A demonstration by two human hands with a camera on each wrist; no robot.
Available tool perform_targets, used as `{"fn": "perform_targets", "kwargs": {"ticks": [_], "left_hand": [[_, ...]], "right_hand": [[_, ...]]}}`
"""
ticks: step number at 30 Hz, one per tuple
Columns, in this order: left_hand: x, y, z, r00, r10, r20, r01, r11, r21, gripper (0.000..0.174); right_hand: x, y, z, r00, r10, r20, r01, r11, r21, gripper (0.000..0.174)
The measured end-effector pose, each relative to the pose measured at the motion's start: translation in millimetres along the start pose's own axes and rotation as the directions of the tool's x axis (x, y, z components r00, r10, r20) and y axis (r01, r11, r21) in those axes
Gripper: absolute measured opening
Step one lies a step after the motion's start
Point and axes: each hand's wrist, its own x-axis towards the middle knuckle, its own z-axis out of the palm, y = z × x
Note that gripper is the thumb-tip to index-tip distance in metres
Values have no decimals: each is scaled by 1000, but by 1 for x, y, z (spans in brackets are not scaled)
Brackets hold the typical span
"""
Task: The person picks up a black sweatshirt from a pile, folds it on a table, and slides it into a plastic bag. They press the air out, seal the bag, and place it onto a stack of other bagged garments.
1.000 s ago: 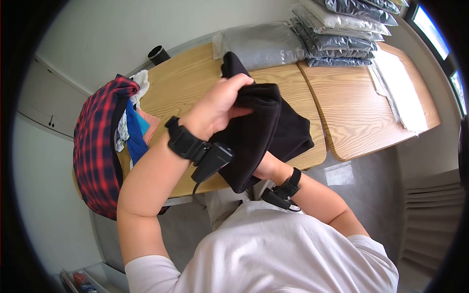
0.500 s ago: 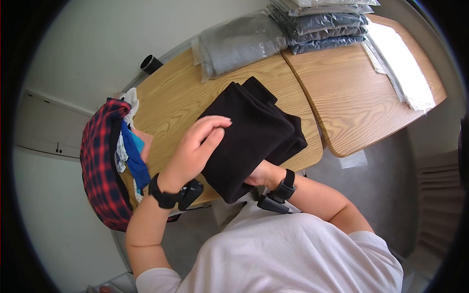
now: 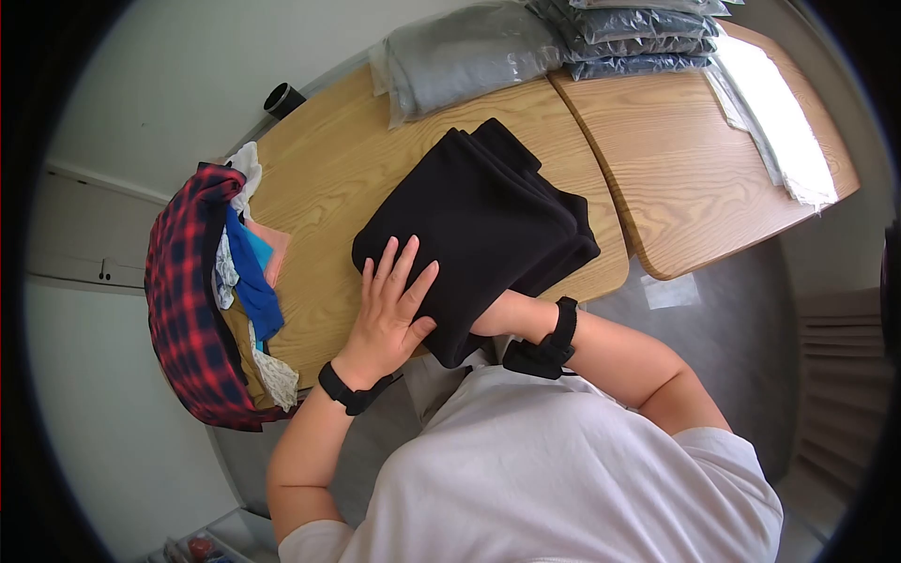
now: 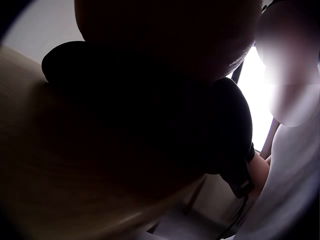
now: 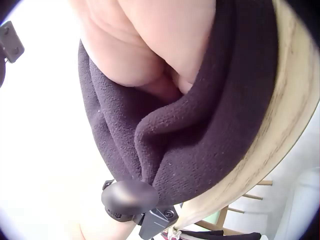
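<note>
A folded black fleecy garment (image 3: 460,216) lies on the near part of the wooden table (image 3: 310,197), its front corner by the table edge next to the person. The left hand (image 3: 380,305) rests flat on the garment's left edge, fingers straight and spread. On the near side, the right hand (image 3: 505,315) reaches in beneath the top fold. From the right wrist view, this hand's palm side (image 5: 145,45) shows against the soft fabric (image 5: 200,160), while its fingertips are hidden in the folds, so I cannot tell how they lie. The left wrist view is mostly dark.
Left of the garment sits a red-and-navy plaid bundle (image 3: 188,310) with blue, white and pink cloths (image 3: 253,291) beside it. Plastic-bagged clothes (image 3: 469,61) and a bagged stack (image 3: 638,47) stand at the back. White cloth (image 3: 774,122) lies right, a black cup (image 3: 283,100) far left.
The left hand lets go of the gathered garment, which lies flatter and wider now, and moves down and back to its left edge. The right hand stays under the near side.
</note>
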Motion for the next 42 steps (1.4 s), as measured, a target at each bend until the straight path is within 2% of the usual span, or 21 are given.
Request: {"fn": "perform_targets", "kwargs": {"ticks": [2, 4, 8, 9, 10, 13, 15, 17, 20, 22, 23, 24, 25, 26, 29, 30, 35, 39, 40, 41, 42], "left_hand": [[1, 1, 0, 1000, 1, 4, -1, 1000, -4, 60], [6, 6, -3, 1000, -16, 9, 16, 1000, 11, 57], [18, 11, -3, 999, -19, 34, 20, 999, -29, 57], [19, 11, -2, 999, -24, 31, 25, 999, -41, 57], [20, 10, -3, 999, -15, 51, 18, 998, -52, 57], [21, 8, -5, 997, -17, 76, 25, 994, -103, 60], [22, 7, -7, 996, 5, 92, 5, 994, -113, 64], [22, 5, -7, 995, 1, 103, 13, 991, -136, 67], [22, 11, -3, 977, -7, 211, 2, 1000, 24, 71], [21, 15, -1, 980, 25, 200, -47, 993, 110, 71], [20, 15, 0, 980, 19, 197, -39, 994, 100, 71], [20, 16, 0, 981, 18, 196, -39, 994, 104, 72], [20, 16, 0, 981, 19, 195, -41, 993, 110, 73], [19, 17, 0, 981, 18, 193, -39, 994, 105, 73], [21, 18, 0, 983, 11, 183, -32, 993, 115, 75], [21, 18, 0, 985, 7, 174, -27, 993, 115, 77], [24, 24, -2, 987, -23, 160, 6, 994, 106, 81], [28, 26, -4, 980, -48, 193, 33, 996, 78, 82], [28, 25, -4, 979, -48, 198, 33, 997, 76, 82], [28, 25, -2, 980, -47, 195, 32, 996, 83, 83], [28, 24, -3, 981, -48, 187, 34, 997, 76, 82]], "right_hand": [[-1, -5, -3, 1000, -2, 20, 3, 999, -46, 28], [-4, -13, -5, 933, 333, 134, -350, 762, 546, 27], [-17, 6, 14, 940, 319, 123, -256, 418, 872, 25], [-19, 4, 13, 974, 226, 12, -190, 790, 582, 27], [-22, 2, 12, 995, 88, -38, -80, 984, 160, 28], [-25, 10, 30, 971, -182, -158, 149, 969, -200, 31], [-31, 11, 32, 981, -165, -100, 137, 960, -242, 34], [-39, -5, 20, 983, 71, 169, -1, 924, -382, 36], [-65, -46, -23, 953, -26, 301, 168, 875, -454, 39], [-68, -76, -63, 901, 194, 389, -140, 977, -163, 27], [-71, -90, -84, 905, 317, 286, -301, 949, -99, 19], [-80, -76, -95, 991, 133, -27, -135, 983, -120, 12], [-78, -76, -93, 877, 157, -455, -294, 923, -248, 12], [-75, -65, -95, 745, 101, -659, -383, 874, -300, 19], [-72, -37, -93, 682, 284, -674, -487, 864, -130, 30], [-68, -32, -89, 752, 133, -646, -497, 758, -422, 35], [-61, -56, -79, 735, 69, -674, -497, 731, -468, 35], [-60, -46, -82, 706, 158, -690, -627, 593, -506, 32], [-60, -47, -83, 632, 380, -675, -758, 486, -435, 30], [-57, -49, -85, 648, 358, -672, -743, 493, -453, 30], [-50, -59, -82, 757, 130, -640, -615, 470, -633, 32]]}}
